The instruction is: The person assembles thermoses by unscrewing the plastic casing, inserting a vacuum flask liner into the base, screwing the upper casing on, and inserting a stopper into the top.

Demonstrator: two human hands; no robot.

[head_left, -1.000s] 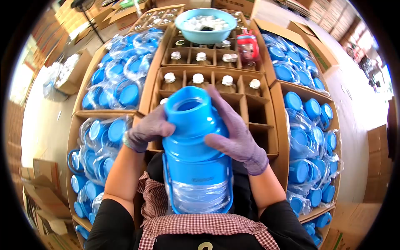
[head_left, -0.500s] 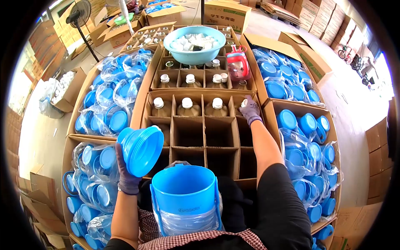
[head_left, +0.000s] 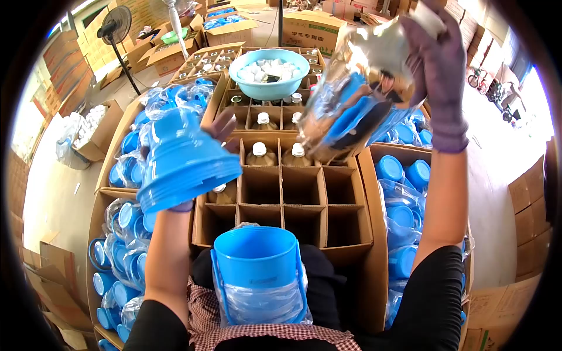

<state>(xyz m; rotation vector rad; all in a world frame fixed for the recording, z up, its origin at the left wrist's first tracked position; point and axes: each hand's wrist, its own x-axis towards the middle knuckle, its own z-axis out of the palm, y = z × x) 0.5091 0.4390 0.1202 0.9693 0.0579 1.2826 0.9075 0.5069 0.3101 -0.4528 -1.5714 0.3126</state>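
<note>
My left hand (head_left: 221, 127) is closed around a blue plastic funnel-shaped thermos shoulder (head_left: 184, 161), its wide threaded rim tilted downward; part of the hand is hidden behind it. At the upper right my right hand (head_left: 442, 70) grips the neck of a shiny silver glass thermos liner (head_left: 366, 88), raised and leaning above the carton. Between my legs stands an open blue thermos body (head_left: 257, 269) with a handle and clear plastic wrap around its lower part. Several liners with white caps (head_left: 261, 151) stand in the divided carton (head_left: 345, 255) ahead.
A light blue basin (head_left: 269, 88) full of white caps rests on the farther divided carton. Boxes of bagged blue thermos parts flank me, left (head_left: 126, 251) and right (head_left: 401, 216). A black stand fan (head_left: 114, 26) is at the far left.
My right hand has lifted the liner out of the carton's right back cell, up and toward the right. My left hand has raised the blue shoulder and tipped its rim downward.
</note>
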